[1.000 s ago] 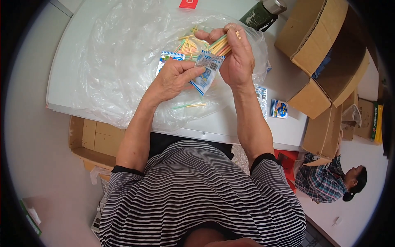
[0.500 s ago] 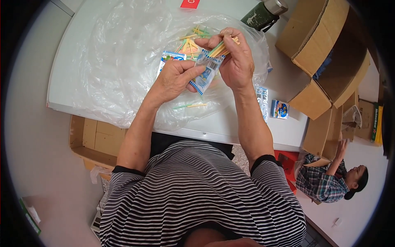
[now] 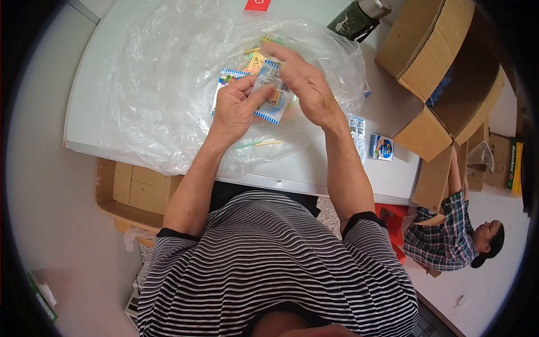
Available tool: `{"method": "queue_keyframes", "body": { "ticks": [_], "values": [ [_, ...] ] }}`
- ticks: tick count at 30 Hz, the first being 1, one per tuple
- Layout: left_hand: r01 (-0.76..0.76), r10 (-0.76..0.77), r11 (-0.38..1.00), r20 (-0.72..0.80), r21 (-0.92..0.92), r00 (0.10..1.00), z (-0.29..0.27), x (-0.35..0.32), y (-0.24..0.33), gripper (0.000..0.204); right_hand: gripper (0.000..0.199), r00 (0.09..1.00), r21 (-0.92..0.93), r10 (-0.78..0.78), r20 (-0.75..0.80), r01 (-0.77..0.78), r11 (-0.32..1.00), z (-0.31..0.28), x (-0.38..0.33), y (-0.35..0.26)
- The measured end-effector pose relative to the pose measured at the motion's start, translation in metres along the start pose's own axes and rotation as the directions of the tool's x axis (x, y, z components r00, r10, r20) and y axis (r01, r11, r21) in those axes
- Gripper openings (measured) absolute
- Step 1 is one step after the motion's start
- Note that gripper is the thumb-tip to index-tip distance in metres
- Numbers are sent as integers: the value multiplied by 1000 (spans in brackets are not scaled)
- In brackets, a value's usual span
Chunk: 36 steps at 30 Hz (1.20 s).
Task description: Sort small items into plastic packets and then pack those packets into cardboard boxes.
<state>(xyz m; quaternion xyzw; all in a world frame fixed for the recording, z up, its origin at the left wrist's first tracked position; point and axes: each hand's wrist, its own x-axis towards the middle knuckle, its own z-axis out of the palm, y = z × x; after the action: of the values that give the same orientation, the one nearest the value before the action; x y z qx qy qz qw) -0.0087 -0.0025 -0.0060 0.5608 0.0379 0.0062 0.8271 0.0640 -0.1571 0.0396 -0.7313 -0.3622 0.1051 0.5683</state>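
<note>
My left hand (image 3: 233, 112) pinches a small clear packet (image 3: 269, 92) with blue-striped ends between thumb and fingers. Some thin coloured sticks show through its lower part. Over the packet's upper right side, my right hand (image 3: 307, 90) is slightly blurred, its fingers stretched toward the top edge; no sticks show in it, and its palm side is hidden. Behind the hands, a pile of thin pastel sticks (image 3: 255, 60) in yellow, pink and green lies on clear plastic sheeting (image 3: 163, 84). Partly under my left hand is another blue-and-white packet (image 3: 227, 77).
Two more packets lie at the right, one a printed packet (image 3: 382, 147). A green flask (image 3: 353, 22) and a red card (image 3: 257, 5) are at the back. Open cardboard boxes (image 3: 421, 50) crowd the right edge, where a person in a plaid shirt (image 3: 443, 238) reaches into one. Another box (image 3: 135, 188) sits lower left.
The bundle of sticks in my right hand has left it, and sticks now show inside the packet. My right hand has turned over the packet. The other person's arm has reached into a box.
</note>
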Motion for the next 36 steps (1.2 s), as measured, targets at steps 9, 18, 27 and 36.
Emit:
{"method": "queue_keyframes", "body": {
  "ticks": [9, 18, 27, 36],
  "values": [
    [-113, 214, 717, -63, 688, 975, 20, -28, 1, 28, 28, 850, 378, 382, -363, -241, 894, -16, -84, 0],
    [294, 243, 89, -307, 952, 920, -33, -8, 14, 47, 28, 713, -29, 465, -524, -561, 827, -101, -180, 26],
    [311, 139, 418, -399, 853, 907, -65, -1, 5, 41, 25, 770, -646, -118, -627, -430, 630, -75, -151, 19],
    [282, 253, 415, -407, 865, 878, -72, -11, 5, 27, 27, 993, -661, -112, 48, 115, 742, -12, 20, 9]
  ]
}}
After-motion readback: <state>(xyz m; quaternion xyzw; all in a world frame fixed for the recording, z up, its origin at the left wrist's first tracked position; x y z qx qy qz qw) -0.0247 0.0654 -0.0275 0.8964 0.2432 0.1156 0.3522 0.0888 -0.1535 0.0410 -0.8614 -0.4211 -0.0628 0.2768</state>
